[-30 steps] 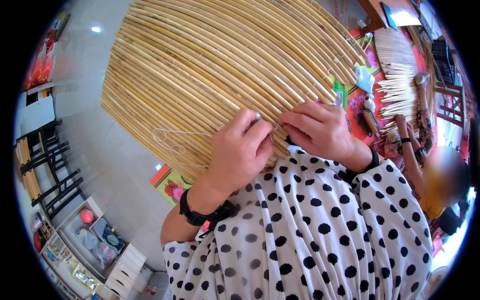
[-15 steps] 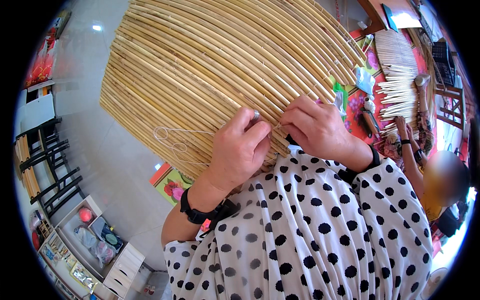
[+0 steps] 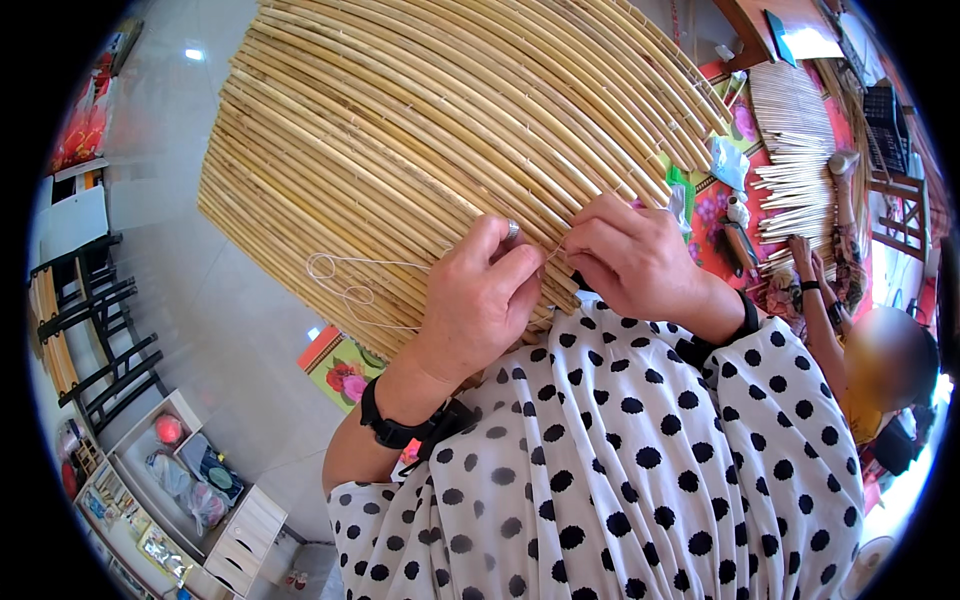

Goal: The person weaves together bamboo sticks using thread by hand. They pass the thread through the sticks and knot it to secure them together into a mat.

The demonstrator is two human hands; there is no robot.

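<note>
A large mat of pale yellow reed stalks, tied side by side with thread, spreads out in front of me. Both hands are at its near right edge. My left hand, with a ring on one finger, pinches a thin white thread close to the stalk ends. A few centimetres to its right, my right hand pinches the same thread, a short length of which runs between the fingertips. Loose white thread lies in loops over the stalks left of my left hand. Whether a needle is in my fingers cannot be seen.
To the right, a co-worker's hands touch another mat of stalks on a red flowered cloth. A folded black metal frame and a white drawer unit stand at left. A wooden table is at far right.
My right hand has shifted very slightly to the right, and the thread between my fingertips shows a little more. Otherwise the mat and my left hand look the same.
</note>
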